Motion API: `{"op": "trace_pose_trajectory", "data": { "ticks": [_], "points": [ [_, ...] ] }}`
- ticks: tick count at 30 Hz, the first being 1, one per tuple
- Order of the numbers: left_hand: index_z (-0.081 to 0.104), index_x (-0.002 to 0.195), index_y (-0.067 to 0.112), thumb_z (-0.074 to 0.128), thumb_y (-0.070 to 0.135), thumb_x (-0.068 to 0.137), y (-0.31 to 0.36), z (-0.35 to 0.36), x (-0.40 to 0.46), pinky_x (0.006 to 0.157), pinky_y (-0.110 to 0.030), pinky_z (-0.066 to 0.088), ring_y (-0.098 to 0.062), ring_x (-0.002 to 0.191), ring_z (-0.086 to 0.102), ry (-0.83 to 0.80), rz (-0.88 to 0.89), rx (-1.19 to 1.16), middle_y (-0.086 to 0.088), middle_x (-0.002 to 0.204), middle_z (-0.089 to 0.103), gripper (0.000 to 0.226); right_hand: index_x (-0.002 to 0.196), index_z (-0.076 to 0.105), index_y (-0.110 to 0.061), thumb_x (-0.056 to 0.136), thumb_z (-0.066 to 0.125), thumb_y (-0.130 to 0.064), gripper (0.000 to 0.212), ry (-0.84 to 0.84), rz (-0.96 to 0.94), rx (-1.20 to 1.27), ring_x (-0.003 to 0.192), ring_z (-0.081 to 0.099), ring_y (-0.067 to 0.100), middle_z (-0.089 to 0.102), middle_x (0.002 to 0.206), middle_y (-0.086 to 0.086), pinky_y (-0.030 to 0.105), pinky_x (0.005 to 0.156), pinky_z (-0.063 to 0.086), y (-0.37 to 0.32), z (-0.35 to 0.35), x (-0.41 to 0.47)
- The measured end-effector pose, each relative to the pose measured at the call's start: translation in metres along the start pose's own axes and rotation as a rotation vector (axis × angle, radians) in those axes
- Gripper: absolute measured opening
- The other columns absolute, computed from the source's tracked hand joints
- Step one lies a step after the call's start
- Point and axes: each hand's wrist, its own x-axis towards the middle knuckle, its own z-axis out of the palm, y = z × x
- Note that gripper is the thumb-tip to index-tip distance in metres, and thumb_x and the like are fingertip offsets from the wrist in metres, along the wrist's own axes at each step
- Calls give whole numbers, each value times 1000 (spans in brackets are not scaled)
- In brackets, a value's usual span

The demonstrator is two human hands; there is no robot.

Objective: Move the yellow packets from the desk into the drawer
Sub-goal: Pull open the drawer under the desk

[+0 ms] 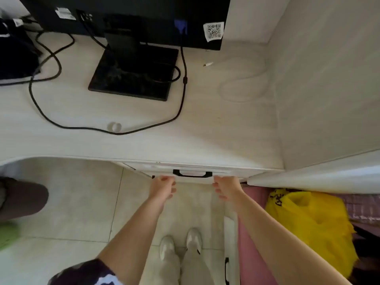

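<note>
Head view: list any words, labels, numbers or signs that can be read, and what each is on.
No text is legible.
QR code sticker on the monitor back: a code pattern only, no readable words.
White label on the monitor back: print too blurred.
Yellow bag by the desk: black marks, too blurred to read.

White drawer (193, 168) with black handle (192, 174) sits nearly closed under the pale desk (205, 130).
</note>
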Motion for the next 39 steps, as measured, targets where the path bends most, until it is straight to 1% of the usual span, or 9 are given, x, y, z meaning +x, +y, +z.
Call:
{"op": "trace_pose_trajectory", "data": {
  "ticks": [1,6,13,19,25,29,31,35,39],
  "points": [
    [61,85,18,58,20,93,2,3,4,78,-36,53,-24,76,68,-24,-54,-96,-5,92,70,8,74,53,-17,87,52,-24,15,-8,4,169,57,48,17,58,69,-1,25,57,38,-2,2,-2],
    [62,104,9,52,16,98,3,11,22,71,-33,55,-27,85,69,-85,-146,-315,-9,97,70,14,86,59,-15,95,53,-21,13,-42,36,291,81,63,20,66,80,1,37,84,50,-5,6,5],
    [61,99,6,48,10,100,3,16,28,72,-31,55,-25,83,68,-110,-151,-385,-11,94,66,14,88,60,-18,97,50,-18,13,-67,48,350,88,65,22,67,85,-1,37,79,51,-7,11,15],
    [56,112,0,45,10,101,-4,17,27,70,-31,54,-27,86,71,-122,-145,-418,-15,102,64,18,108,62,-11,98,50,-19,17,-82,81,338,72,65,15,69,82,0,33,64,52,-7,11,12],
    [59,103,1,46,1,96,-11,6,4,79,-34,54,-28,90,69,-187,-204,-459,-17,104,63,15,101,59,-13,98,51,-18,11,-81,108,306,88,65,22,67,81,0,40,83,53,9,11,-1],
    [61,98,4,59,9,89,-11,-13,-19,96,-45,51,-37,111,64,-356,-282,-513,-17,115,58,10,107,61,-11,98,51,-18,15,-67,125,288,82,65,21,69,84,2,39,79,54,20,14,-10],
    [56,108,7,65,19,85,-8,-22,-25,99,-52,47,-42,115,60,-411,-326,-557,-17,117,55,28,109,62,-10,98,50,-19,18,-54,137,283,85,65,21,69,88,2,39,80,54,26,16,-14],
    [29,136,15,73,34,81,1,-27,-22,95,-59,47,-50,111,56,-281,-468,-742,-29,132,46,73,106,64,-8,98,46,-14,21,-29,130,294,89,65,23,70,92,6,39,85,53,38,22,-25],
    [40,124,8,69,22,86,8,-21,-27,97,-61,45,-40,88,58,-107,-442,-725,-19,116,49,49,110,61,-1,93,47,-7,22,-50,95,390,86,53,26,59,91,10,38,92,50,44,16,-38]
  ]
}}
